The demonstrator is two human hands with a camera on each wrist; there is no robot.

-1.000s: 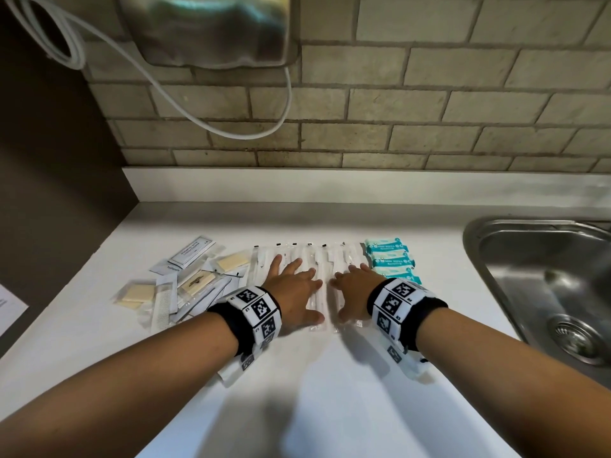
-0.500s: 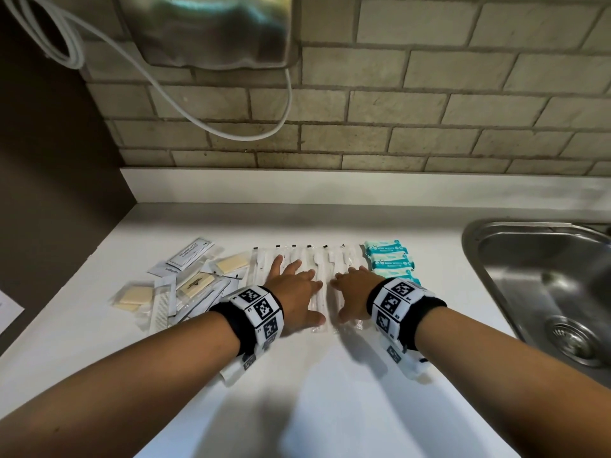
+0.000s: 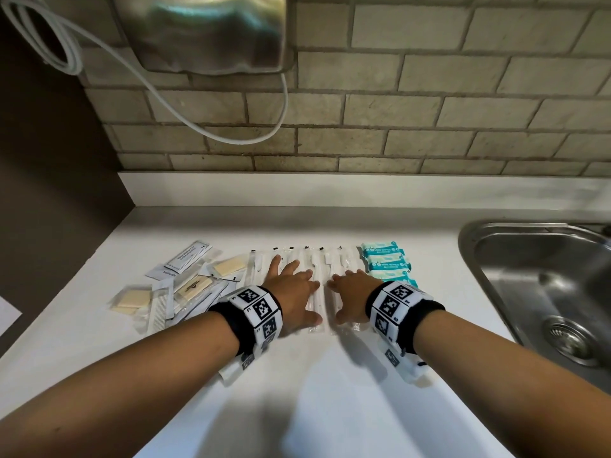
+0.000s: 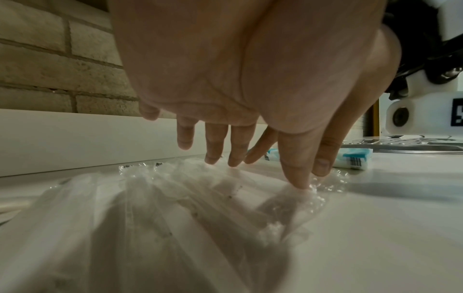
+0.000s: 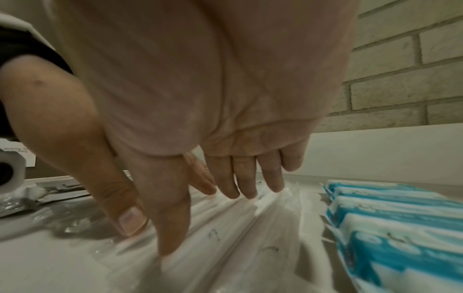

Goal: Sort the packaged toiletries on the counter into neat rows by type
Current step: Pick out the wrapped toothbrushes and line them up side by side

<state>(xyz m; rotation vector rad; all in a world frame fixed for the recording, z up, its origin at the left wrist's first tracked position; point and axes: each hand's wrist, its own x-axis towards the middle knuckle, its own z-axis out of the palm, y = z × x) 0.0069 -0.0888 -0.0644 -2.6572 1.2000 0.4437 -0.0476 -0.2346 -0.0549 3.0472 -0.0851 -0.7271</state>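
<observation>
Counter (image 3: 330, 391), white, fills lower frame. Clear-wrapped packets (image 3: 317, 259), one row at centre, lying side by side; left hand (image 3: 294, 297) and right hand (image 3: 350, 292) rest flat on them, fingers (image 4: 295, 168) straight and slightly spread, fingertips touching the wrap, nothing pinched. Teal wipe packs (image 3: 385, 262), stacked row just right of the packets. Mixed sachets and a comb packet (image 3: 185, 285), loose overlapping pile at centre left. Steel sink (image 3: 545, 292), right edge. Metal wall unit (image 3: 215, 31) with white cable, upper left
</observation>
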